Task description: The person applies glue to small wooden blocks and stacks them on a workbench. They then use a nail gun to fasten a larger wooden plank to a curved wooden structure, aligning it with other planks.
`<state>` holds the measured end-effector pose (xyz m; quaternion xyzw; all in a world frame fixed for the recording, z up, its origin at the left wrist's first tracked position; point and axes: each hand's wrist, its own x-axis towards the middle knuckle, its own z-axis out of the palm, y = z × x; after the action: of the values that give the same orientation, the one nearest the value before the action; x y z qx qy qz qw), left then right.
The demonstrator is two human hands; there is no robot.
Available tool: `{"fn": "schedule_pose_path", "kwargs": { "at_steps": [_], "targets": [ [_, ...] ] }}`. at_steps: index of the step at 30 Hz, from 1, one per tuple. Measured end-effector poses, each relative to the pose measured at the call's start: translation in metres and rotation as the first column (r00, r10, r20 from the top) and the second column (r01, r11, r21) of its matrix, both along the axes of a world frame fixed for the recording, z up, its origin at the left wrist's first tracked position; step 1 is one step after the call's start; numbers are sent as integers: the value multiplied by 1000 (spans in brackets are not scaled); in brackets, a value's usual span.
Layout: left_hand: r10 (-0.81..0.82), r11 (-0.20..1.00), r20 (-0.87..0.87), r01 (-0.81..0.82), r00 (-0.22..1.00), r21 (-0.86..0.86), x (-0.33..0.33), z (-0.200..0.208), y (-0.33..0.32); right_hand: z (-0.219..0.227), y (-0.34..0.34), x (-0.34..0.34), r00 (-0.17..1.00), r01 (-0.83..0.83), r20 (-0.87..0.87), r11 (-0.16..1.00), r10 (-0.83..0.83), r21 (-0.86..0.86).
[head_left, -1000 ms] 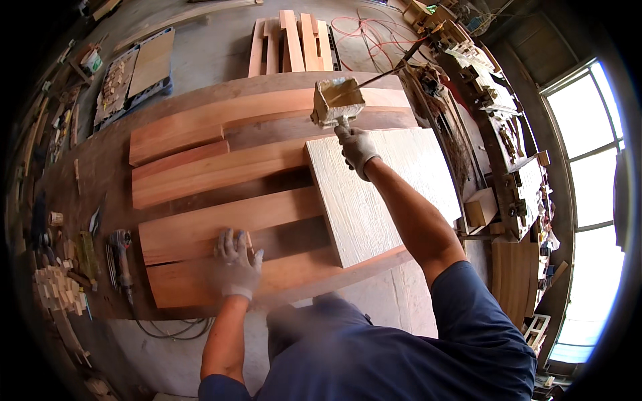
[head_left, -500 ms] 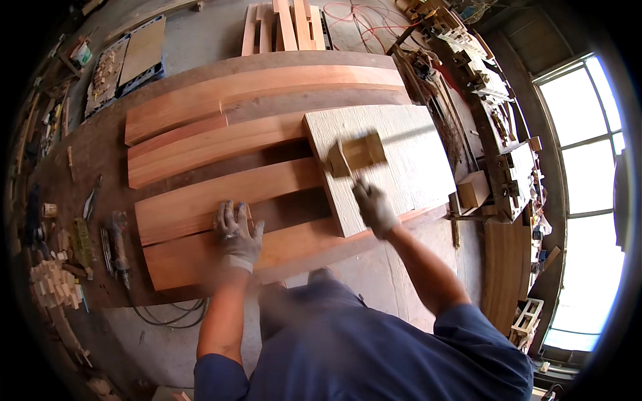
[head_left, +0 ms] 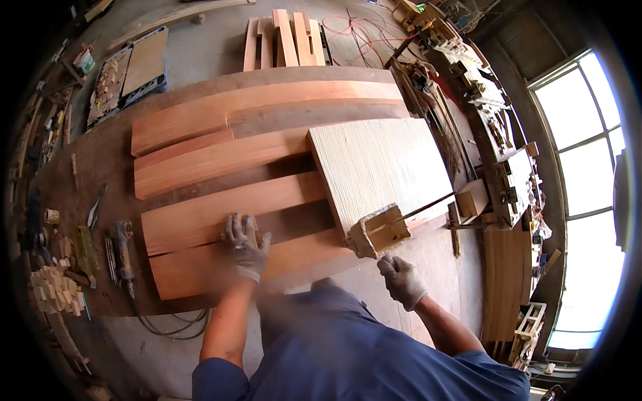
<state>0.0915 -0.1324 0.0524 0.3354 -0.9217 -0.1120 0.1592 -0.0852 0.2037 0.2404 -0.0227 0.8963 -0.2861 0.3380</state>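
- Concrete floor [head_left: 214, 33] shows behind the worktable, with a stack of reddish boards [head_left: 287, 40] and a loose red hose [head_left: 354, 30] on it; a tall bright window [head_left: 588, 200] fills the right side.
- Brown worktable [head_left: 100, 160] carries several long reddish planks [head_left: 221, 160], laid roughly side by side with dark gaps between some of them.
- Pale panel [head_left: 381, 167], its top finely ridged, lies over the right-hand part of the planks.
- Right hand [head_left: 403, 282], gloved, is clenched around the short handle of a box-shaped tool [head_left: 380, 230] crusted with pale matter.
- That tool is at the panel's near edge, overlapping it in view; whether the two touch, I cannot tell. A thin dark rod [head_left: 431, 204] slants from it to the right.
- Left hand [head_left: 246, 244], also gloved, is spread and relaxed, palm down over the two nearest planks, left of the panel and well apart from the tool.
- At the table's left, a power tool [head_left: 122, 250] lies near the plank ends, with a dark cable [head_left: 174, 332] looping below the table edge.
- Farther left, small pale wood blocks [head_left: 57, 291] are heaped together, and a small cup [head_left: 51, 216] stands behind them.
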Motion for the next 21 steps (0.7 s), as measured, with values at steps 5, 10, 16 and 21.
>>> {"fn": "schedule_pose_path", "kwargs": {
  "at_steps": [5, 10, 16, 21],
  "targets": [
    [16, 999, 53, -19, 998, 47, -2, 4, 0, -28, -61, -40, 992, -116, -66, 990, 111, -82],
    [16, 996, 101, -25, 995, 83, -1, 14, 0, -90, -188, -143, 976, -180, -168, 950, 140, -253],
    [36, 994, 109, -47, 993, 101, 2, 12, 2, -47, -309, -209, 998, -54, -13, 867, 55, -495],
    [50, 995, 66, -56, 997, 88, 0, 3, -1, -30, -287, -190, 998, -62, -24, 881, 57, -468]
  ]
}}
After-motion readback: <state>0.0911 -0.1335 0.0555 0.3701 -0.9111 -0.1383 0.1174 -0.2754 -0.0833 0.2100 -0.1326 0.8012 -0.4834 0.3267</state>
